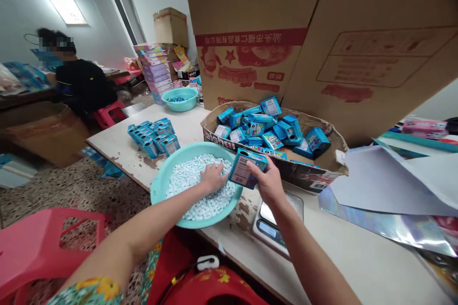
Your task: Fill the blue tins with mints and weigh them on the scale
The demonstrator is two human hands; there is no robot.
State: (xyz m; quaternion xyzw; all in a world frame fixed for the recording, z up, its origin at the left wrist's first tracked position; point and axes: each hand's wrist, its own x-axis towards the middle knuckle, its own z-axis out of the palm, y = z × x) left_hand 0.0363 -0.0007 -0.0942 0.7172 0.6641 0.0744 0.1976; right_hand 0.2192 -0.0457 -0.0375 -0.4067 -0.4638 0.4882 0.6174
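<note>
My left hand (213,177) is down among small white candies (193,190) in a turquoise basin (157,193). Its fingers look apart, their tips partly sunk in the candies. Beside the basin's right rim, my right hand (270,178) grips a small blue candy box (243,170), thumb across the printed face and the top towards me. Below that hand, a digital scale (272,231) lies on the table, its display lit and partly covered by my forearm. Behind the box, an open cardboard tray (304,174) holds a heap of blue boxes (274,140).
Several blue boxes (152,136) stand grouped left of the basin. A smaller turquoise basin (181,100) sits farther back. A large carton (257,24) rises behind the tray. Silvery sheets (393,186) lie at right. A red stool (53,243) stands at left; another person (78,81) sits beyond.
</note>
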